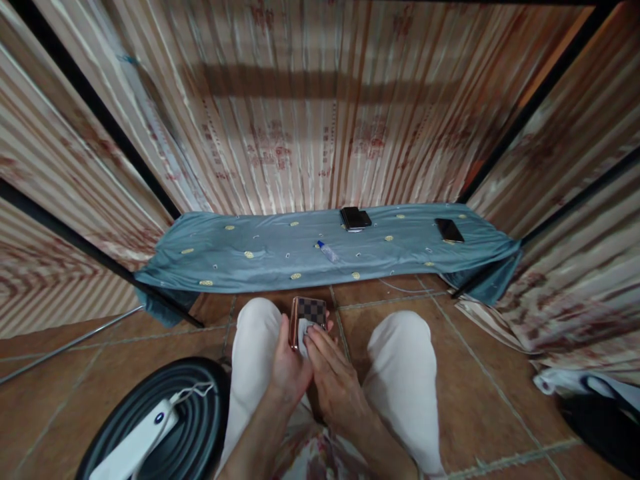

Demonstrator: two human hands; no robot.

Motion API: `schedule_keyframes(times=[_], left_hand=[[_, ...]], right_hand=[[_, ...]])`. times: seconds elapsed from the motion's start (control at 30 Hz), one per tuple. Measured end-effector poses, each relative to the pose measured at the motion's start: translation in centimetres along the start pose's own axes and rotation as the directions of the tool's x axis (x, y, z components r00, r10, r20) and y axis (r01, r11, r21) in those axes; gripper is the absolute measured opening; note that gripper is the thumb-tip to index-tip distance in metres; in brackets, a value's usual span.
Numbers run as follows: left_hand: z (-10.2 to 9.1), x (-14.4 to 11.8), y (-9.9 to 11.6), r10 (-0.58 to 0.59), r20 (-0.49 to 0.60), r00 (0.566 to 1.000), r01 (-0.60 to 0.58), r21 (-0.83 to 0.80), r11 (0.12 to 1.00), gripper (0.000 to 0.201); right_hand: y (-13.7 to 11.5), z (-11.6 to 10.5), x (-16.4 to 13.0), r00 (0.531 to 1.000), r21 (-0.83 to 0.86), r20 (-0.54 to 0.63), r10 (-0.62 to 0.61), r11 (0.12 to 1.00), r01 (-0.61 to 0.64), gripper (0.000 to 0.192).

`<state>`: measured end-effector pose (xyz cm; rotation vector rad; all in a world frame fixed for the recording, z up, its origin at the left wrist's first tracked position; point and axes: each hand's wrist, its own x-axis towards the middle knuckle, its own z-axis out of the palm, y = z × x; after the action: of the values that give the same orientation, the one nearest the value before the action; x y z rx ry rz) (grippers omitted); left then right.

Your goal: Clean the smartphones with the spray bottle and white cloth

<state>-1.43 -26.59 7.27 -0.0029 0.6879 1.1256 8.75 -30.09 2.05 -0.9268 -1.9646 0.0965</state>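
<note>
The left hand (289,368) was closed around the edge of a phone with a checkered back (309,320), held above the lap between the knees. The right hand (334,373) pressed what appeared to be a small white cloth (303,331) flat against its lower back. The step looked like wiping the case; continuing would call for a firm left grip. Beyond lay a blue-covered low table (260,247), bearing a small bottle (327,251).

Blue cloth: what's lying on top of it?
On the blue cloth: a dark wallet-like case, a dark phone and a small clear bottle with a blue cap. Whatever is beneath the cloth is covered.
</note>
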Motion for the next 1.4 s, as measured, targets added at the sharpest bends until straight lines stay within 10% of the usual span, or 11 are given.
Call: schedule_keyframes(times=[0.4, 0.67, 1.13, 1.4], left_hand=[[-1.3, 0.2, -1.9, 0.208, 0.059, 0.976, -0.216, 0.205, 0.955, 0.038], [-1.3, -0.1, -0.4, 0.161, 0.068, 0.985, -0.171, 0.178, 0.969, 0.044], [-0.7, 0.3, 1.0, 0.186, -0.006, 0.983, -0.183, 0.151, 0.971, 0.040], [-0.5, 0.1, 0.8, 0.270, -0.014, 0.963, -0.267, 0.114, 0.957, 0.049]], right_hand=[[0.9, -0.3, 2.8, 0.974, 0.020, 0.201, 0.105, 0.994, -0.111, 0.075], [1.6, 0.0, 1.6, 0.973, 0.032, 0.118, 0.200, 0.978, -0.205, 0.070], [-1.9, 0.3, 0.5, 0.986, 0.041, 0.164, -0.032, 0.999, 0.025, 0.070], [-0.7, 0.4, -0.1, 0.991, -0.032, 0.101, 0.092, 0.996, -0.089, 0.062]])
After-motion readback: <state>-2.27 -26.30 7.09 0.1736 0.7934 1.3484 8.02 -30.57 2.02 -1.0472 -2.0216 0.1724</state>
